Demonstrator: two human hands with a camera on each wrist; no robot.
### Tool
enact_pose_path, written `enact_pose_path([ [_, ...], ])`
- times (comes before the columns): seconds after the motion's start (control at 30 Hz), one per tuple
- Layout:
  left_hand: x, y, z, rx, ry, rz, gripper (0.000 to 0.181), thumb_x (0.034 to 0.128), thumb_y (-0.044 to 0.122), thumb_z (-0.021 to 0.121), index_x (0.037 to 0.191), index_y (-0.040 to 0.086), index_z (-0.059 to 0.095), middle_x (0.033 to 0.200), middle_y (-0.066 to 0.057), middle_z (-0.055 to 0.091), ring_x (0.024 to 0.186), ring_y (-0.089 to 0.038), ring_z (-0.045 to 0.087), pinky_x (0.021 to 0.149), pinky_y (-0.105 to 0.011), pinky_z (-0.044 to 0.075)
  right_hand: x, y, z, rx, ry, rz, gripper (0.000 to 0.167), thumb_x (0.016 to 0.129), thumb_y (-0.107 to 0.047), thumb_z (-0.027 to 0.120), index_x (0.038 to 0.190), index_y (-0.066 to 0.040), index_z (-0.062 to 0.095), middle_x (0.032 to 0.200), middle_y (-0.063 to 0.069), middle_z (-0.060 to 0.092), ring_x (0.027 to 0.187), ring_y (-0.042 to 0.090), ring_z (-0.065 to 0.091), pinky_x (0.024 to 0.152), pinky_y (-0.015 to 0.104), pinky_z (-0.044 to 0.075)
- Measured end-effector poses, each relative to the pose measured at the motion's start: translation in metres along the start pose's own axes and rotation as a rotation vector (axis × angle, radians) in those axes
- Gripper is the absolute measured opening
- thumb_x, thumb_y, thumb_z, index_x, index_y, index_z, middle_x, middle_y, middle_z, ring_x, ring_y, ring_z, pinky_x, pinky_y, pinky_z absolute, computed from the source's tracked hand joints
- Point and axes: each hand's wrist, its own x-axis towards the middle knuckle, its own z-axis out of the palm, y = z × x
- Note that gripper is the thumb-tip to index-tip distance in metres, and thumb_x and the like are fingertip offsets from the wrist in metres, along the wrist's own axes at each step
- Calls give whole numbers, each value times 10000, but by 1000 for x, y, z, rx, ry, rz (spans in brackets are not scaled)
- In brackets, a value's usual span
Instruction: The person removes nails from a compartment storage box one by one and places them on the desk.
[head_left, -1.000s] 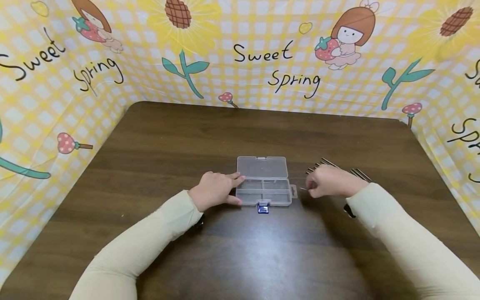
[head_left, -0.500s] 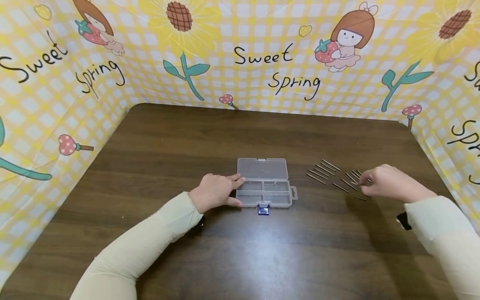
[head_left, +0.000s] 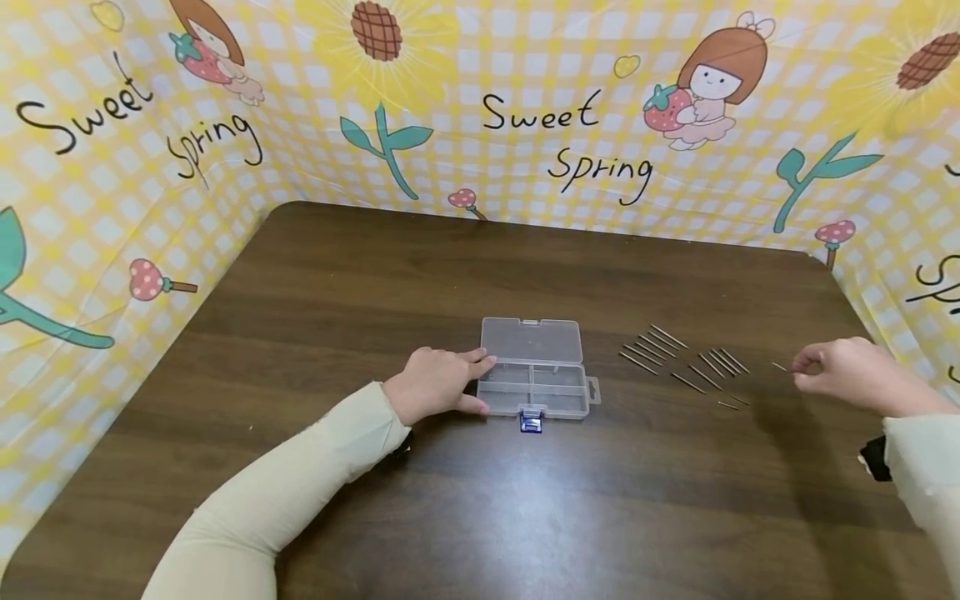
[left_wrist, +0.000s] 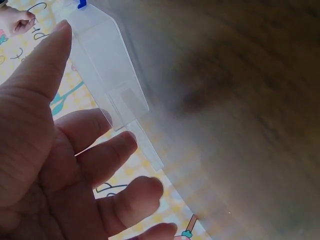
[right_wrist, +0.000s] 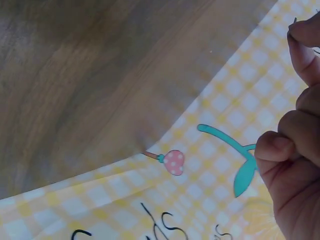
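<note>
In the head view a clear plastic compartment box [head_left: 573,412] lies on the table with its lid [head_left: 531,340] folded back and a blue latch [head_left: 531,422] at the front. My left hand [head_left: 431,385] rests against its left end, thumb at the near corner and straight index finger at the hinge side. Far to the right, my right hand [head_left: 847,375] pinches a short thin metal rod [head_left: 780,367] between thumb and forefinger, above the table. The right wrist view shows just a dark tip of the rod [right_wrist: 295,20] beyond the fingertips.
Several thin metal rods [head_left: 639,362] of different lengths lie slantwise between the box and my right hand. A shorter cluster of rods [head_left: 725,362] sits nearer that hand. Patterned cloth [head_left: 592,192] hangs behind the brown table [head_left: 360,267].
My right hand has moved right, from beside the box across the rods to a spot beyond them, with a rod pinched in it. The left hand stays on the box.
</note>
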Motion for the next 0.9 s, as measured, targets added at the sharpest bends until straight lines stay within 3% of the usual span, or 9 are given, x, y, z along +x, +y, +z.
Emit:
enact_pose_path([
  [0.37,1,1,0,-6,-4,2,754,795,600,627,1430,220,480,1454,24,453,997,-222,658,507,-299,428,2,8,25,68,-17,-9,87,812,-108,659,813,-25,685,762,55,676,666,158,586,614,397,463],
  [0.6,0,2,1,-23,8,8,754,792,590,637,1427,213,486,1450,22,457,1013,-215,654,534,-305,444,5,9,42,121,-40,-15,97,817,-88,666,817,6,689,770,76,680,672,168,592,621,404,472],
  [0.9,-1,1,1,-26,-9,-5,757,793,591,637,1431,218,478,1457,24,447,1012,-223,653,538,-313,449,13,5,50,108,-81,-28,109,814,-84,649,811,17,691,779,97,680,693,189,600,651,436,479],
])
